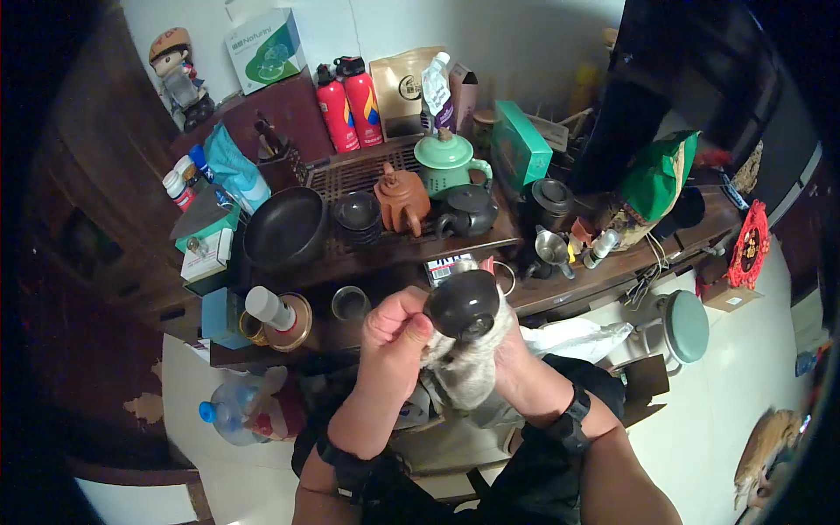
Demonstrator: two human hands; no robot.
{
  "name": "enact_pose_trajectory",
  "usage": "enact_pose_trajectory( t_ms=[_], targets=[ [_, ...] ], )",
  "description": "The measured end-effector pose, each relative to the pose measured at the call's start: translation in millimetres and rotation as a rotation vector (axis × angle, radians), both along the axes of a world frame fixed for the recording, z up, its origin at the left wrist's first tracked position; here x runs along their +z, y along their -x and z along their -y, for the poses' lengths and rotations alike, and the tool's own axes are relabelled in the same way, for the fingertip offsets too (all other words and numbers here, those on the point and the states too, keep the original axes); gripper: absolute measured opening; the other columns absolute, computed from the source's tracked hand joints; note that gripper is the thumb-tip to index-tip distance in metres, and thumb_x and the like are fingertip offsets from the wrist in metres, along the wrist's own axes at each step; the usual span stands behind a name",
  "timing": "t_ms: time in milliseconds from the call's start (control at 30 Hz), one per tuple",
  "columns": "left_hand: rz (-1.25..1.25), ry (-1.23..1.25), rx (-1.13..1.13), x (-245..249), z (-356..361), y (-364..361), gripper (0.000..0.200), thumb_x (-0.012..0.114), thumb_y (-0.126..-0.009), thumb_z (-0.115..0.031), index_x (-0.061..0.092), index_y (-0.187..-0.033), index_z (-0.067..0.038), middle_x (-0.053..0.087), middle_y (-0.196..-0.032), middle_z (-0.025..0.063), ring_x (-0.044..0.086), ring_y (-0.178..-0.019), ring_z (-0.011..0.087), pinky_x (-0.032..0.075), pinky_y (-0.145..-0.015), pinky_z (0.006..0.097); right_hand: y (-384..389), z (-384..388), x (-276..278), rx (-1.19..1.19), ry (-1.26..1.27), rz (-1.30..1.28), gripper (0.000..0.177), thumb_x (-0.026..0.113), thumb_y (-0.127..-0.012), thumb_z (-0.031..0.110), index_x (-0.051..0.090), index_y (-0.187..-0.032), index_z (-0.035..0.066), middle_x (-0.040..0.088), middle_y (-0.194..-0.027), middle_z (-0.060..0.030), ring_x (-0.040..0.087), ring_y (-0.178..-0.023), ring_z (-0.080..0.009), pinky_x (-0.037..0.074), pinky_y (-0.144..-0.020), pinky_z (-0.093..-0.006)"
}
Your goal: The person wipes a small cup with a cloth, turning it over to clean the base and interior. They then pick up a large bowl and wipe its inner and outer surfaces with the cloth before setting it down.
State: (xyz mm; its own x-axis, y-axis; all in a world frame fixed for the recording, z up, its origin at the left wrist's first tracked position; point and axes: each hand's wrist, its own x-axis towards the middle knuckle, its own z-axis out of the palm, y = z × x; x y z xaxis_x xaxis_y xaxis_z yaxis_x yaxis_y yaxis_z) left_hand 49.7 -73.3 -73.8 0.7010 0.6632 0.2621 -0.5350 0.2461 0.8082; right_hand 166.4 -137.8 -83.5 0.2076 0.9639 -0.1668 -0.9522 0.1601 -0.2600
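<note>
A small dark bowl (pixel 464 302) is held up in front of me, tilted so that its round foot faces my side. A greyish-white cloth (pixel 468 376) hangs below and around it. My left hand (pixel 395 332) is closed at the left side, fingers curled and thumb pressed on the cloth beside the bowl. On the right, my right hand (pixel 514 354) grips the bowl through the cloth, its fingers mostly hidden. Beyond them on the tea table (pixel 402 255) are stacked dark bowls (pixel 358 219), a brown clay teapot (pixel 402 199) and a dark teapot (pixel 470 210).
A wide black pan (pixel 285 227) lies at the left, with a glass cup (pixel 350 304) nearer me. A green lidded pot (pixel 444 162) and two red extinguishers (pixel 360 101) stand behind. A metal pitcher (pixel 551 249) sits to the right. A water jug (pixel 236 411) is below left.
</note>
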Motion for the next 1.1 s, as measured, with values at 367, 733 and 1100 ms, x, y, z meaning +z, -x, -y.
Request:
enact_pose_trajectory(
  t_ms=[367, 733, 1100],
  targets=[
    [-0.303, -0.95, 0.616, 11.9, -1.3, 0.0, 0.005, 0.061, -0.075, 0.002, 0.058, -0.078, -0.001, 0.054, -0.074, 0.0094, 0.05, -0.067, 0.0227, 0.042, -0.062, 0.0305, 0.1, 10.8, 40.1, -0.906, -0.191, 1.962, 0.034, 0.04, -0.095, 0.029, 0.055, -0.107, 0.001, 0.052, -0.114, -0.0153, 0.055, -0.097, -0.0247, 0.043, -0.083, -0.0362],
    [-0.107, -0.508, 0.122, -1.3, 0.1, 0.1, 0.01, 0.064, -0.08, -0.006, 0.056, -0.083, 0.0, 0.054, -0.079, 0.0047, 0.049, -0.072, 0.012, 0.039, -0.066, 0.0237, -7.2, -1.7, 21.7, -0.107, -0.08, 0.235, 0.035, 0.048, -0.092, 0.039, 0.056, -0.075, 0.01, 0.053, -0.065, 0.0017, 0.048, -0.056, -0.008, 0.037, -0.05, -0.0231],
    [-0.33, -0.798, 0.002, 12.4, -18.6, 6.3, 0.012, 0.069, -0.075, -0.004, 0.06, -0.083, 0.0, 0.056, -0.08, 0.0054, 0.049, -0.074, 0.0138, 0.04, -0.066, 0.026, -29.9, 13.6, 35.0, -0.242, 0.021, 1.413, 0.041, 0.048, -0.094, 0.032, 0.05, -0.06, 0.01, 0.045, -0.056, 0.0065, 0.037, -0.052, -0.0023, 0.031, -0.046, -0.0221]
  ],
)
